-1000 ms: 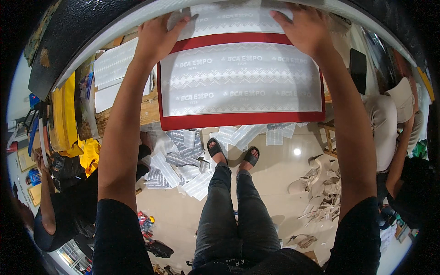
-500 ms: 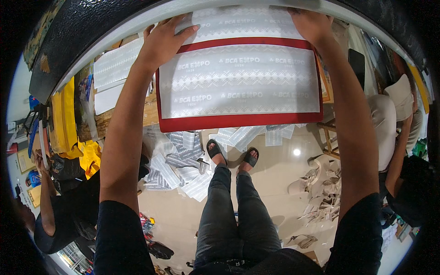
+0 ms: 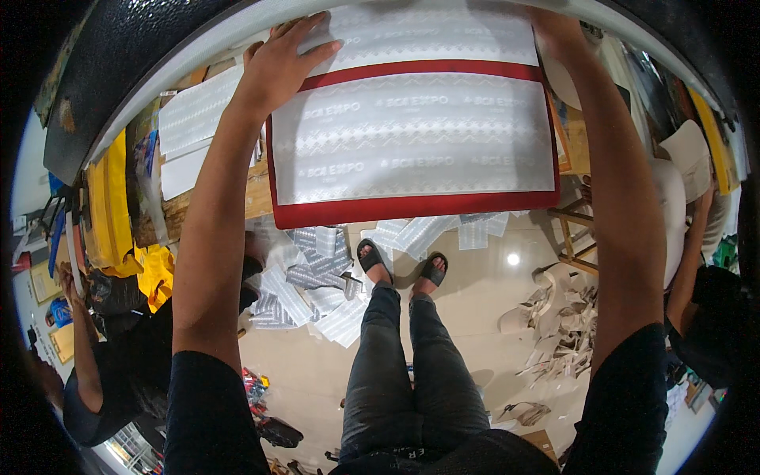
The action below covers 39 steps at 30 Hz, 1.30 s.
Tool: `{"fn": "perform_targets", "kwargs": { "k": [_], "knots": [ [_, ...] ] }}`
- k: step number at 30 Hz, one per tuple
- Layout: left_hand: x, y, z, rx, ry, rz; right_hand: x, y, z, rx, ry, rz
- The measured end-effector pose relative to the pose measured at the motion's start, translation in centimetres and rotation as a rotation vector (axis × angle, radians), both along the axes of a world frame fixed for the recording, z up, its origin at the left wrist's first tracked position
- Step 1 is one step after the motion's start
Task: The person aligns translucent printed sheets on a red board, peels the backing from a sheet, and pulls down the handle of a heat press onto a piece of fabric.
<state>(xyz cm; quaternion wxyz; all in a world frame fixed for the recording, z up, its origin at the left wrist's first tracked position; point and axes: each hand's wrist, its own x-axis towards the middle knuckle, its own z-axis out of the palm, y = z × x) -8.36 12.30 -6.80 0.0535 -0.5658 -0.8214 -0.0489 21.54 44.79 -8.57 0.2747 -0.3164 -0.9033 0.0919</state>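
Two pale grey translucent sheets with white lettering and zigzag bands lie over a flat red piece; the nearer sheet [image 3: 412,142] covers most of it. A red strip [image 3: 419,70] shows between this one and the farther sheet [image 3: 431,32]. My left hand [image 3: 277,71] rests at the left edge of the farther sheet, fingers spread and thumb on its surface. At that sheet's right edge is my right hand [image 3: 556,32], its fingers hidden beneath the overhanging pale rim [image 3: 190,67] of a black machine part.
Similar sheets [image 3: 198,111] lie on the wooden table at left, near yellow material [image 3: 111,206]. Cut sheets [image 3: 305,277] and beige scraps [image 3: 562,324] litter the floor. A wooden stool [image 3: 576,237] stands at right. Other people [image 3: 119,380] sit on both sides.
My right hand has shifted right and farther under the rim, off the sheet's corner. My left hand keeps nearly the same place. The red piece has barely moved.
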Motion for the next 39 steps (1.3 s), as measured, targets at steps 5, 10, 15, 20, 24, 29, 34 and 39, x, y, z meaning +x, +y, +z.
{"fn": "perform_targets", "kwargs": {
  "k": [5, 10, 15, 20, 24, 29, 34, 39],
  "knots": [
    [0.1, 0.3, 0.2, 0.02, 0.029, -0.006, 0.9, 1.3, 0.1, -0.021, -0.014, -0.007],
    [-0.4, 1.7, 0.3, 0.035, -0.219, -0.001, 2.1, 2.3, 0.3, -0.009, -0.05, -0.027],
    [-0.8, 0.4, 1.0, -0.005, -0.171, 0.024, 0.9, 1.8, 0.2, -0.02, -0.059, -0.007],
    [-0.3, 0.8, 0.9, -0.004, -0.159, 0.021, 1.2, 1.8, 0.6, -0.001, -0.101, -0.029],
    [-0.8, 0.9, 0.7, -0.012, -0.131, 0.003, 0.6, 1.5, 0.7, 0.01, -0.135, -0.045],
    [-1.2, 1.0, 0.4, 0.01, -0.069, -0.034, 0.0, 1.2, 1.2, 0.015, -0.171, -0.07],
    [-4.2, 0.3, -0.8, -0.062, 0.227, -0.222, -1.0, 0.8, 1.8, 0.011, -0.19, -0.086],
    [0.3, 1.6, 0.8, -0.015, 0.002, -0.022, 3.1, 3.2, 0.3, 0.234, -0.135, 0.053]
  ]
}}
